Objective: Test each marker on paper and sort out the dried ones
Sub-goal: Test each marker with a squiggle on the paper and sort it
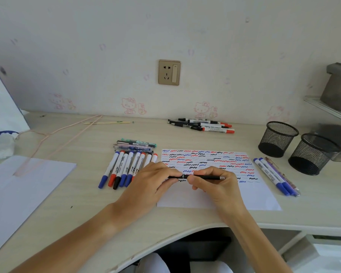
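A slim black pen (205,177) lies level above the test paper (215,196), which is covered in red, blue and black squiggles. My left hand (154,182) pinches the pen's left end, and my right hand (215,184) grips its middle. A row of white markers (124,168) with blue, red and black caps lies left of the paper, partly hidden by my left hand. Several thin pens (135,146) lie behind that row. Another pile of markers (203,125) lies near the wall. A few blue-capped markers (274,177) lie right of the paper.
Two black mesh pen cups (278,138) (311,154) stand at the right. A second sheet (24,190) with a few squiggles lies at the left, under a pink wire hanger (53,138). A white bag (0,107) stands at far left. The desk's curved front edge (185,231) is close below my forearms.
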